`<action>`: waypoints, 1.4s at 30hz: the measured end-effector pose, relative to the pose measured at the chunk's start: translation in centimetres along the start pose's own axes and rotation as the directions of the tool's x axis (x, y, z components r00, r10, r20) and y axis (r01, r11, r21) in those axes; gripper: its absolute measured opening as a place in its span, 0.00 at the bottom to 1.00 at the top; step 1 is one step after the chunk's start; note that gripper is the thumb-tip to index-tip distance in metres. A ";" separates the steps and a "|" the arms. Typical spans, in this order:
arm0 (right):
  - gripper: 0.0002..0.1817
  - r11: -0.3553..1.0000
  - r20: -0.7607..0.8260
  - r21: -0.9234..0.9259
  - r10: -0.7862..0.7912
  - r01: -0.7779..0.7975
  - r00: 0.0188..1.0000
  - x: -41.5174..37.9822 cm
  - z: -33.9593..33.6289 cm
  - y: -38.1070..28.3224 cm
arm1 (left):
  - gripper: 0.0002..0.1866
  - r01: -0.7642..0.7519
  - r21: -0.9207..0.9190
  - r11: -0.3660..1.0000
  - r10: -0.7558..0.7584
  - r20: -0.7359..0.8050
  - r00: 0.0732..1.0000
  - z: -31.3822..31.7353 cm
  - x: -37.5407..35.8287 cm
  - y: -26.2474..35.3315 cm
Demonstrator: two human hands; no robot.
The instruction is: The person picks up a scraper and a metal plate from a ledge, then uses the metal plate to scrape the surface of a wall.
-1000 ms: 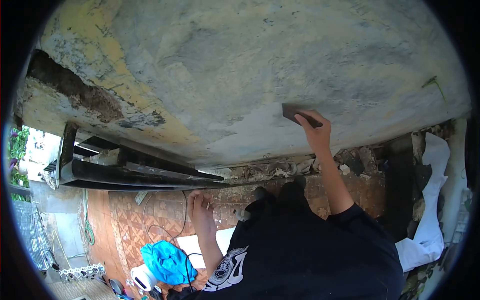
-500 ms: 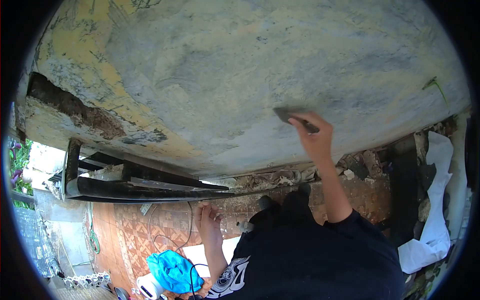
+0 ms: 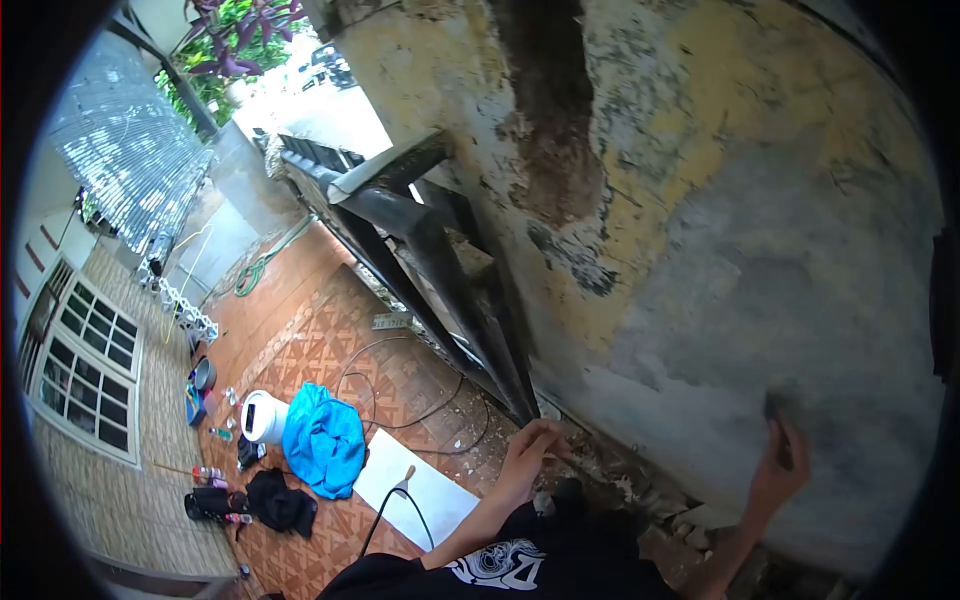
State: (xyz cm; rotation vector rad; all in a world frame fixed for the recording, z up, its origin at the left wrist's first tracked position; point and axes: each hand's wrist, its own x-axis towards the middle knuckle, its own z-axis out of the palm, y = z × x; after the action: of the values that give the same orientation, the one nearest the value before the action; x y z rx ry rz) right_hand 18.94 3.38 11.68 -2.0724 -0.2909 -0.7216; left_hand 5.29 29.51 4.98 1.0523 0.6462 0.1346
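Note:
My right hand [image 3: 782, 465] is closed around a putty knife [image 3: 776, 402], whose dark blade is blurred against the plaster wall [image 3: 720, 350]. The wall's lower part is grey and patchy, with old yellow paint [image 3: 690, 180] flaking around it. My left hand [image 3: 533, 450] hangs near the lower end of a black metal gate [image 3: 440, 250], its fingers loosely bent and apart, with nothing visible in them.
On the tiled floor [image 3: 310, 340] lie a blue cloth [image 3: 325, 440], a white bucket [image 3: 264, 416], a white board [image 3: 440, 495] with a brush [image 3: 408, 476] on it, and a looping cable [image 3: 440, 450]. Rubble [image 3: 690, 530] lines the wall's foot. A deep gouge [image 3: 555, 120] scars the wall.
My view has turned left, bringing the gate, floor and window into sight. The putty knife is still in my right hand at the wall, now further right in view.

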 end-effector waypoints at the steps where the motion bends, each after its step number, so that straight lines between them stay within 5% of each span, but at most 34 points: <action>1: 0.05 0.998 -0.001 -0.062 0.002 -0.002 1.000 0.3 -0.4 -0.2 | 0.07 -0.003 -0.017 1.000 0.002 -0.046 0.999 -0.3 0.1 -0.1; 15: 0.06 0.984 -0.003 -0.178 0.016 -0.016 1.000 -0.3 -1.0 0.8 | 0.05 0.014 0.003 1.000 -0.014 0.069 0.998 1.8 1.1 0.5; 21: 0.05 0.997 -0.057 0.082 0.015 -0.011 0.998 -0.2 -0.4 1.4 | 0.05 0.024 -0.013 1.000 -0.023 0.059 0.998 3.1 0.2 0.8; 23: 0.04 0.995 -0.100 0.061 -0.067 0.074 0.993 -0.2 -1.2 1.4 | 0.05 0.045 0.050 0.998 -0.049 0.073 0.996 2.7 0.4 0.3; 27: 0.04 0.997 -0.202 0.075 0.033 -0.019 0.979 0.3 -1.6 0.9 | 0.03 0.026 0.009 1.000 -0.027 0.074 0.997 2.3 0.8 -0.2; 29: 0.05 0.979 -0.095 0.203 -0.010 0.029 0.995 -0.5 0.7 2.8 | 0.02 0.034 0.001 0.999 -0.034 0.047 0.998 2.4 0.9 -0.6; 33: 0.05 0.985 -0.120 0.171 -0.013 0.033 0.993 -0.3 -1.1 1.1 | 0.03 0.037 0.023 0.999 -0.039 0.077 0.996 1.6 0.6 -0.3; 35: 0.05 0.988 -0.171 0.154 0.036 -0.009 0.985 -0.3 -1.7 0.7 | 0.03 0.023 0.003 1.000 -0.023 -0.038 0.999 1.1 0.4 -0.4; 42: 0.06 0.988 -0.167 0.150 0.052 -0.027 0.985 -0.8 -0.9 1.5 | 0.03 0.001 0.021 1.000 -0.002 0.044 0.999 1.3 0.5 -0.2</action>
State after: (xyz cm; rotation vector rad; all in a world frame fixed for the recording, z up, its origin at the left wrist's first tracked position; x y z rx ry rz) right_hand 18.62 1.85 10.56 -1.8591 -0.1996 -0.8227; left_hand 6.39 28.56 5.00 1.0727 0.6095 0.1035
